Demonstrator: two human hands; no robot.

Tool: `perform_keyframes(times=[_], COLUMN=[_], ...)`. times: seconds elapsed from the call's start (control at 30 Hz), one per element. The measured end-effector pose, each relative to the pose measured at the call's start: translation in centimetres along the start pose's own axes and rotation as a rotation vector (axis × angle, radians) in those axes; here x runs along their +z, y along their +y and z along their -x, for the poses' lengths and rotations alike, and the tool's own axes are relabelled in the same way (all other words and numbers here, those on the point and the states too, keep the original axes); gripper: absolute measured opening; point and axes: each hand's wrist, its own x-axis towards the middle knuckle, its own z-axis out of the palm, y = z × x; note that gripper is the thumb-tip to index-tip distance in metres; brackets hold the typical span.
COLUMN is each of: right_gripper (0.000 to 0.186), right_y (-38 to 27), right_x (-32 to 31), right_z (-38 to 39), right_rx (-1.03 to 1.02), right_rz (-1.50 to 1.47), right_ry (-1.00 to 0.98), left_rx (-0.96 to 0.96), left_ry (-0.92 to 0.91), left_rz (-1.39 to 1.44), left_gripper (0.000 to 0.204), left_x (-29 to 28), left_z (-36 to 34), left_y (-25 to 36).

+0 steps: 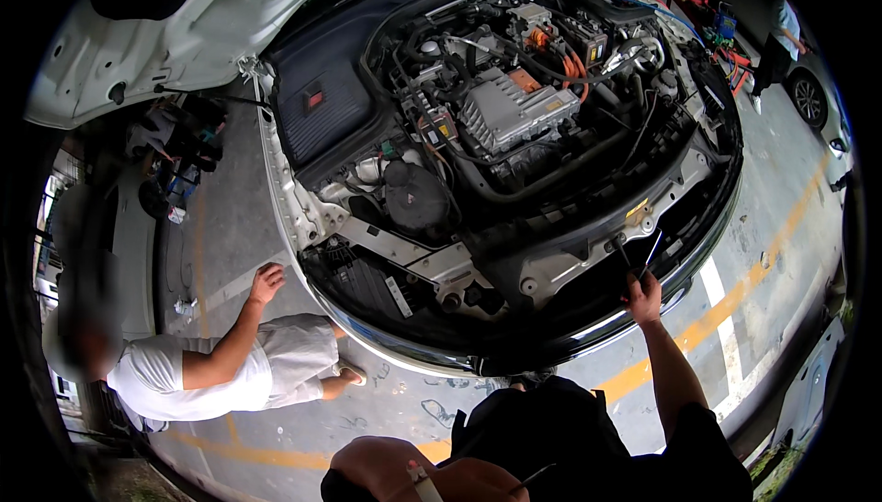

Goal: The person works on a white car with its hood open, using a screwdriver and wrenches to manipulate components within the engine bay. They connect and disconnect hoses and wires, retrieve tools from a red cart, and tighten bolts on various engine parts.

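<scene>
My right hand [644, 298] reaches over the front edge of an open car engine bay. Its fingers are closed round a thin shiny rod-like tool [654, 250], whose kind I cannot make out. A second, darker thin piece [622, 252] stands beside it, near the front crossmember [588, 243]. My left arm is bent across my body at the lower edge, with a light band [424, 482] at the wrist. My left hand [480, 482] is partly cut off by the frame. A thin dark pointed stick [537, 475] sticks out from it.
A grey finned metal unit [519, 112] with orange cables sits mid-bay under the raised white hood [197, 29]. Another person [211, 364] in white stands at left, one hand raised near the fender. Further people are behind; a parked car [813, 98] stands far right.
</scene>
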Motion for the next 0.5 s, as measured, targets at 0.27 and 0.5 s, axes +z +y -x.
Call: perform_keyframes(times=[0.27, 0.5], right_gripper=[0.016, 0.018], right_y=[-0.3, -0.4], right_x=[1.2, 5.0], right_z=[0.4, 0.9], right_rx=[-0.077, -0.141], right_rz=[0.022, 0.214], right_ry=[0.045, 0.375], left_rx=[0.059, -0.600], left_ry=[0.170, 0.355], left_rz=[-0.705, -0.704], left_gripper=[0.046, 0.043], left_x=[-5.0, -22.8], left_z=[5.3, 13.8], left_y=[0.0, -1.9])
